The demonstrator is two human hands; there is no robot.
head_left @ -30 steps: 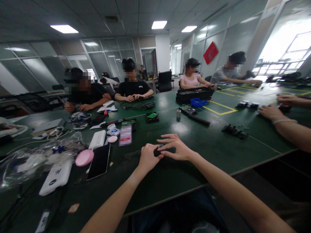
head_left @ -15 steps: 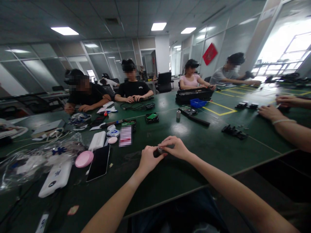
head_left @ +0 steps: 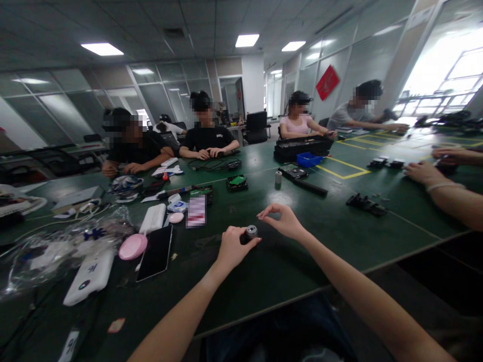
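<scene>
My left hand [head_left: 234,247] grips a small dark metal cylinder [head_left: 251,232] between thumb and fingers, low over the green table [head_left: 302,261]. The cylinder's grey round top faces up. Just right of and above it is my right hand [head_left: 282,219], apart from the cylinder, its thumb and fingertips pinched together. Anything between those fingertips is too small to make out. Farther back, a similar grey cylinder [head_left: 278,179] stands upright on the table.
To the left lie a black phone [head_left: 155,253], a pink round case [head_left: 133,247], a white device [head_left: 89,277] and plastic bags. Beyond are a green circuit part [head_left: 237,182], a blue tray [head_left: 309,160] and black parts [head_left: 366,204]. Several people sit around the table.
My right hand has moved off the cylinder, up and to the right, uncovering its top. My left hand keeps its grip in nearly the same place.
</scene>
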